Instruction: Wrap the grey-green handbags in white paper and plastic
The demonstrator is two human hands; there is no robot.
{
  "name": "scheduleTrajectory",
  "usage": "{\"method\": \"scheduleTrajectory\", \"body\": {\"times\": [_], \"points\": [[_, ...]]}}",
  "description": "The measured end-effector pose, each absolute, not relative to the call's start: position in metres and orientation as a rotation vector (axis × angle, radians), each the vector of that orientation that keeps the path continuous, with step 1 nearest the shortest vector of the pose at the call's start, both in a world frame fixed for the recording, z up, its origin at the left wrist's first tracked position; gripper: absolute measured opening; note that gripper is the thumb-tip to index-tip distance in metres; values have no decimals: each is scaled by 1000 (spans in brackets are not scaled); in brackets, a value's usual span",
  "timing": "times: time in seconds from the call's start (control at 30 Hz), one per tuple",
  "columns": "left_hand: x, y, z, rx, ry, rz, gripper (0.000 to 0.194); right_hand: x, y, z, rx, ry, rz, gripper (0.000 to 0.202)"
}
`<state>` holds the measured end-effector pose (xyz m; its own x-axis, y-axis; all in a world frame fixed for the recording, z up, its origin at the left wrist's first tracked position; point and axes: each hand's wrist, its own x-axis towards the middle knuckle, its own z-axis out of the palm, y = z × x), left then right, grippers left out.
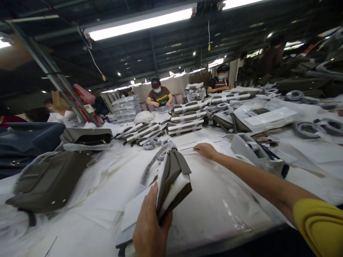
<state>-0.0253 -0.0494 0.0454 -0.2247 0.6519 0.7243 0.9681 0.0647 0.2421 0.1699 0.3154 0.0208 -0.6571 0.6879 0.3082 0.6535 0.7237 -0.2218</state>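
Observation:
My left hand (151, 221) grips the lower end of a grey-brown bag (171, 178), fingers on its outer side and thumb at its underside. White padding shows along the bag's open side, and a wrapped strap (150, 165) curves beside it. My right hand (205, 151) is stretched forward over the table, beyond the bag and to its right. Its fingers are pressed together near a thin edge of white sheet; what they hold, if anything, is too small to make out.
Larger grey-brown bags (57, 178) and a dark blue bag (29, 142) lie at the left. Stacked wrapped pieces (186, 119) stand ahead. A tape dispenser (257, 153) sits right of my right hand, near coiled straps (307, 130). People work across the table.

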Motion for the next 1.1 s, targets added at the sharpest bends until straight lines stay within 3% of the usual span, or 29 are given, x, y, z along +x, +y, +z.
{"method": "scheduleTrajectory", "body": {"times": [0.17, 0.37, 0.57, 0.73, 0.83, 1.1], "points": [[-24, -48, 47, -1594, -1951, -1011, 80, 189, 354, 29, -1314, -2277, 273, 29], [-22, -48, 51, -1606, -1978, -982, 77, 222, 354, 49, -1421, -2169, 216, 32], [-18, -49, 52, -1587, -2023, -975, 76, 250, 294, 62, -1192, -2486, 406, 26], [-19, -50, 53, -1590, -1991, -978, 83, 281, 224, 66, -970, -2743, 812, 44], [-18, -51, 54, -1624, -1965, -990, 83, 291, 196, 57, -1003, -2803, 875, 48], [-17, -48, 53, -1724, -1890, -994, 82, 289, 190, 33, -1105, -2638, 955, 25]]}}
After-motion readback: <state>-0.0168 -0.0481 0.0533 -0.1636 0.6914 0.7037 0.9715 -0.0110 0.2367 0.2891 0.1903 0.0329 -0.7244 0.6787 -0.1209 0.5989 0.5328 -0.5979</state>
